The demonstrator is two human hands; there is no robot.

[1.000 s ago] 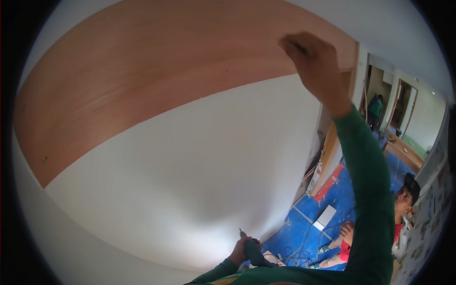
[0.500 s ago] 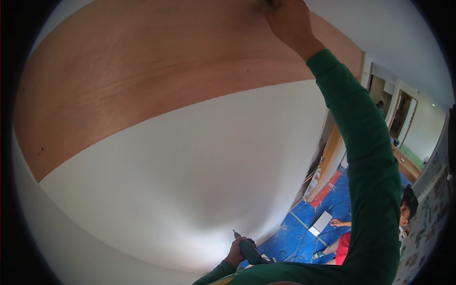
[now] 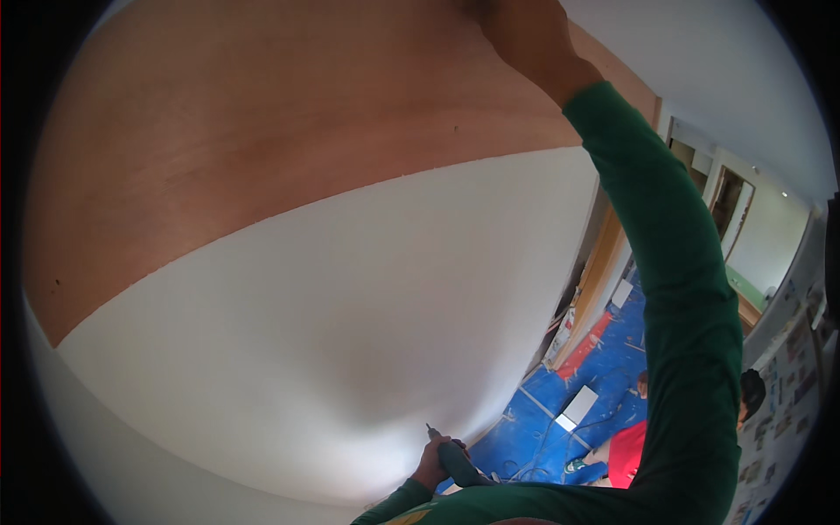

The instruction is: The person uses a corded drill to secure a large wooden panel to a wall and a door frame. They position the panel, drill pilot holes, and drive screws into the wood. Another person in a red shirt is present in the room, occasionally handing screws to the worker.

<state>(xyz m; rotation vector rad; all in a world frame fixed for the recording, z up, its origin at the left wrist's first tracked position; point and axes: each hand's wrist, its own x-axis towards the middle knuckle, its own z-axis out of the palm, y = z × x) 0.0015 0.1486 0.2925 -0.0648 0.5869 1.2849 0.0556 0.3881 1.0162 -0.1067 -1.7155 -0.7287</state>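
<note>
My right arm, in a green sleeve, stretches up to a reddish-brown wood panel [image 3: 262,149] on the upper wall. At the top edge of the picture, my right hand [image 3: 534,44] is up against the panel; its fingers are cut off and in shadow, beside a dark patch. Low in the picture, my left hand [image 3: 432,464] is closed round a dark green power drill [image 3: 457,462]. The drill's thin bit points up and slightly left, apart from the panel. Small dark holes or screw spots mark the panel near its lower edge.
Below the panel is a white wall [image 3: 350,289]. Blue sheeting [image 3: 516,437] covers the floor at right, with cables and a white box [image 3: 577,408] on it. A person in a red top [image 3: 626,455] is low behind my right arm. A wooden door frame [image 3: 604,254] stands beyond.
My view has shifted slightly, and my right hand is a little farther up and left along the panel. The person's hand has drawn back from near the white box. The drill stays in my left hand.
</note>
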